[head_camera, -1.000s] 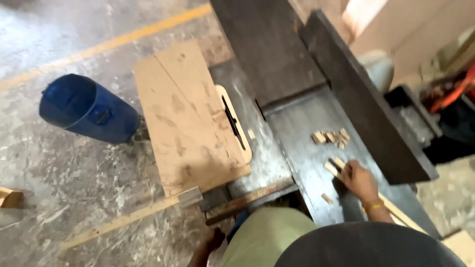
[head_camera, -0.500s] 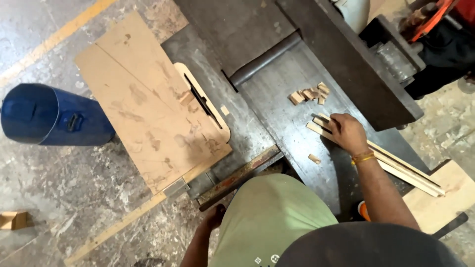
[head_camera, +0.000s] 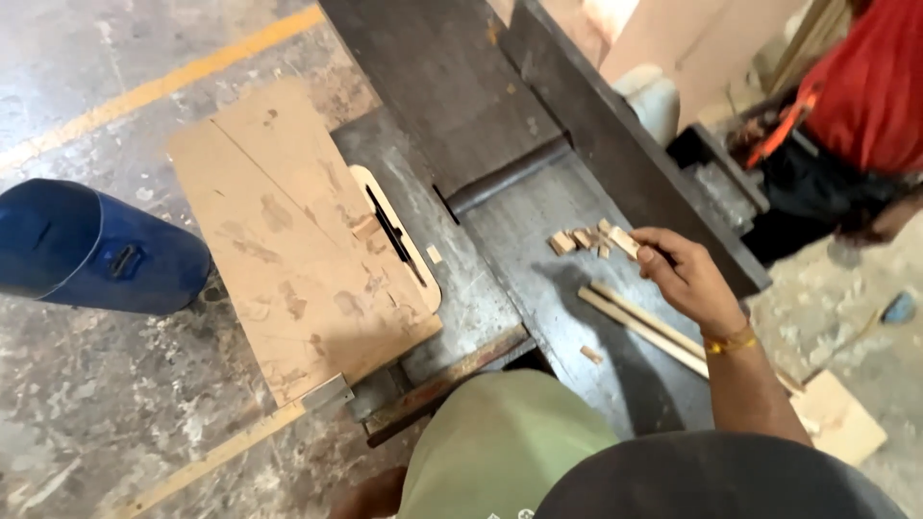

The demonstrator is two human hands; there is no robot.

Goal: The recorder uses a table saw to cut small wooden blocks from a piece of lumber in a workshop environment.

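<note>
Head view is showing the right hand (head_camera: 685,274) reaching over the grey machine table (head_camera: 538,259), its fingers pinching one small wood block (head_camera: 623,240) at the edge of a loose cluster of blocks (head_camera: 577,238) lying beside the fence (head_camera: 615,144). Two thin strips (head_camera: 639,322) are lying on the table just below the hand, and the left hand (head_camera: 370,495) is barely showing at the bottom edge, grip not discernible. Blocks are judged light, stiff and dry; a fingertip pinch across opposite faces should suffice.
</note>
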